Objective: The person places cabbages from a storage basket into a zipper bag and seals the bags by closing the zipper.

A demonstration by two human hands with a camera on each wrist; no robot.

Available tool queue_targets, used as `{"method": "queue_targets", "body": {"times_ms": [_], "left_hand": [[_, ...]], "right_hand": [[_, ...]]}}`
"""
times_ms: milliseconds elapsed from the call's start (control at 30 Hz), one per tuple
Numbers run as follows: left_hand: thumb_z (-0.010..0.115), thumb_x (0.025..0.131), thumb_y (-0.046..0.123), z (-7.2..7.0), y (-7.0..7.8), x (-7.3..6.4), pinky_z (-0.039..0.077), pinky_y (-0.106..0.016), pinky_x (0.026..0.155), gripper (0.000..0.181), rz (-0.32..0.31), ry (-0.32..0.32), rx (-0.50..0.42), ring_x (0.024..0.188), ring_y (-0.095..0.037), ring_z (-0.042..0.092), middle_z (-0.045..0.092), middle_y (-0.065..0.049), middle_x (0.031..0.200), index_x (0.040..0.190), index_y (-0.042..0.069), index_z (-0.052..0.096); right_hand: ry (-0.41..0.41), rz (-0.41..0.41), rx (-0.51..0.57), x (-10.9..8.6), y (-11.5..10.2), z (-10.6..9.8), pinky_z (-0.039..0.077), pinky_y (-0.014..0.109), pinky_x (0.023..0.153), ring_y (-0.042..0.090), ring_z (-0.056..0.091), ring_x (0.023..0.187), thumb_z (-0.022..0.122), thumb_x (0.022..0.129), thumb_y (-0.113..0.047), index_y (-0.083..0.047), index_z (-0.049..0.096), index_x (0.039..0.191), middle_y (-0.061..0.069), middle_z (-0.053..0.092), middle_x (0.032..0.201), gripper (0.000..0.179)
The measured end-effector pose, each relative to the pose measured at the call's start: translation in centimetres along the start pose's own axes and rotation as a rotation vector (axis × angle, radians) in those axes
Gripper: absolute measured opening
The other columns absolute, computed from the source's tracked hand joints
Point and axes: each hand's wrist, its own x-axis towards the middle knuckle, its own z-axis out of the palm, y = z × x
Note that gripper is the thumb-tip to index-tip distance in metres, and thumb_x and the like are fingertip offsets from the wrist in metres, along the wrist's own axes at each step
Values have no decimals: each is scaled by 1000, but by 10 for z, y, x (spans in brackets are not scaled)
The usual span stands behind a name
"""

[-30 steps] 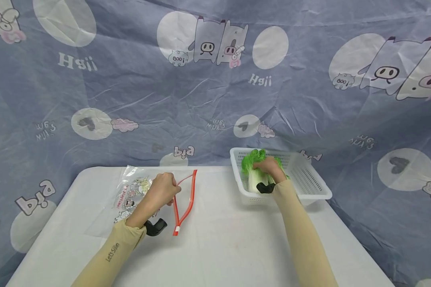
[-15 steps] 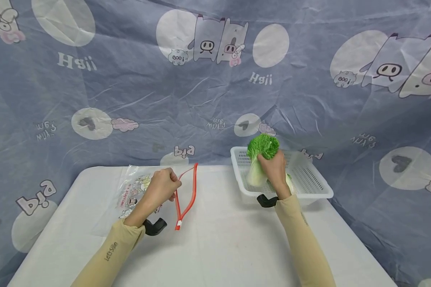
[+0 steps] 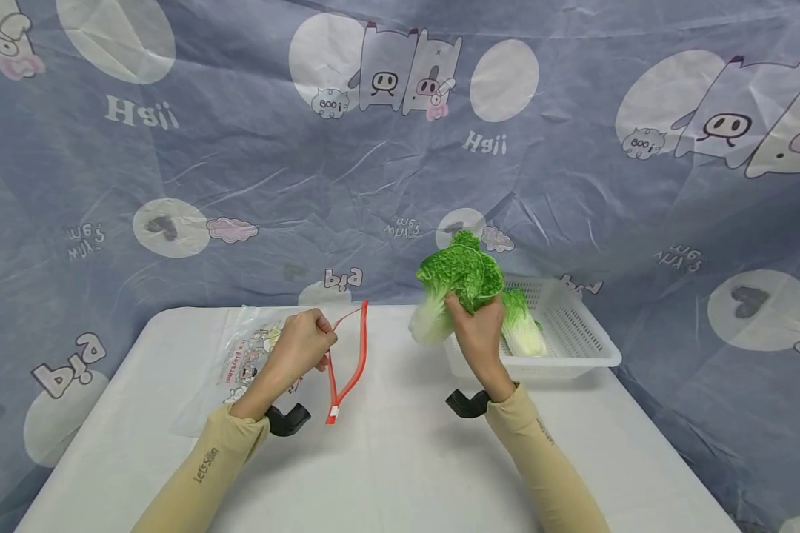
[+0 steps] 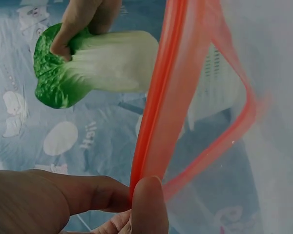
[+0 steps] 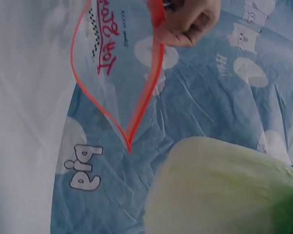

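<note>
My left hand (image 3: 300,343) pinches the red-edged mouth of a clear zip bag (image 3: 247,363) printed with cartoon figures. The mouth gapes toward the right, and in the left wrist view thumb and finger grip its red zip strip (image 4: 158,102). My right hand (image 3: 480,326) holds a napa cabbage (image 3: 456,274) by its leafy part, up off the table, between bag and basket. Its green leaves point up and its white base leans to the lower left. The white base (image 5: 215,190) fills the lower right of the right wrist view, a short way from the bag's opening.
A white plastic basket (image 3: 576,326) stands at the right back of the white table (image 3: 400,459). Another napa cabbage (image 3: 523,326) lies inside it. A blue cartoon-printed cloth (image 3: 347,185) hangs right behind the table.
My right hand has lifted the cabbage out of the basket and carried it left toward the bag. The left hand keeps its grip; the bag's red mouth has risen slightly.
</note>
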Motion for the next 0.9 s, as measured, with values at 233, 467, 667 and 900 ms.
{"method": "queue_targets", "body": {"times_ms": [233, 467, 667, 900], "left_hand": [[54, 89, 6, 1, 2, -3, 50, -30, 43, 7, 18, -25, -45, 41, -15, 60, 62, -9, 61, 85, 1, 58], [52, 92, 6, 3, 5, -3, 50, -31, 43, 8, 44, -31, -65, 42, -15, 61, 62, -10, 63, 88, 1, 58], [52, 92, 4, 2, 7, -6, 53, -31, 45, 7, 37, -33, -103, 45, -18, 62, 61, -12, 65, 89, 0, 57], [51, 92, 3, -1, 8, -6, 50, -31, 45, 7, 53, -16, -57, 46, -16, 62, 59, -10, 66, 90, 1, 57]], "right_hand": [[-86, -8, 174, -35, -31, 33, 49, 26, 85, 9, 58, 97, 67, 82, 1, 8, 47, 126, 21, 58, 110, 50], [-168, 78, 239, -58, -40, 56, 49, 42, 95, 25, 58, 110, 66, 85, -2, 7, 44, 130, 23, 56, 119, 51], [-197, 203, 231, -71, -34, 66, 45, 45, 102, 30, 55, 118, 68, 87, -8, 4, 44, 133, 20, 55, 124, 53], [-263, 312, 129, -80, -37, 72, 48, 44, 98, 31, 58, 116, 69, 89, -16, 5, 46, 132, 22, 58, 122, 52]]}}
